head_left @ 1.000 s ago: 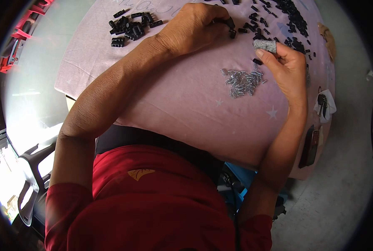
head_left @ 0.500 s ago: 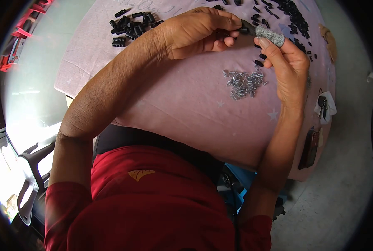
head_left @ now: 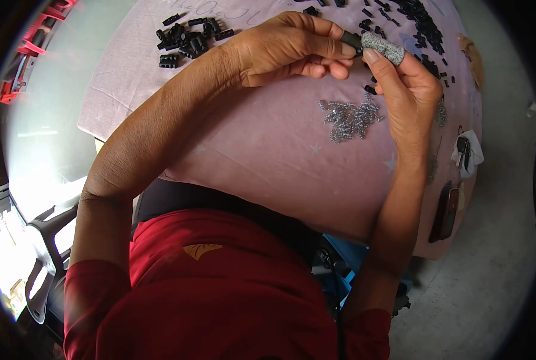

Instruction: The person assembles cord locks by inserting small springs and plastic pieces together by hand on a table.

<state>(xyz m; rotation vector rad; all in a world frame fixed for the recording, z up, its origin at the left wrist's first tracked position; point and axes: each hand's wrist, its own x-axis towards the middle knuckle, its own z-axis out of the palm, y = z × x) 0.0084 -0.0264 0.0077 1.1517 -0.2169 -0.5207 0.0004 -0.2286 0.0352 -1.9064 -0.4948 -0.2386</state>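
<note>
My left hand [head_left: 298, 48] pinches a small black part [head_left: 357, 51], and a dark wrap covers one of its fingertips. Close against it on the right, my right hand [head_left: 409, 84] has its thumb and index finger pressed together at the same part. A grey knitted cover [head_left: 383, 48] sits on the right index finger. The fingers partly hide the black part. Below the hands lies a pile of small metal springs [head_left: 349, 120]. Left of my left hand is a group of black cylindrical pieces [head_left: 190, 41].
Many small black parts [head_left: 421, 27] are scattered at the back right of the pink cloth [head_left: 268, 156]. Keys [head_left: 463, 151] on a white item and a phone [head_left: 444, 213] lie along the right edge. A brown cloth [head_left: 471, 60] is farther back.
My left hand has moved right from the black parts to meet my right hand. The two hands now touch at the small black part.
</note>
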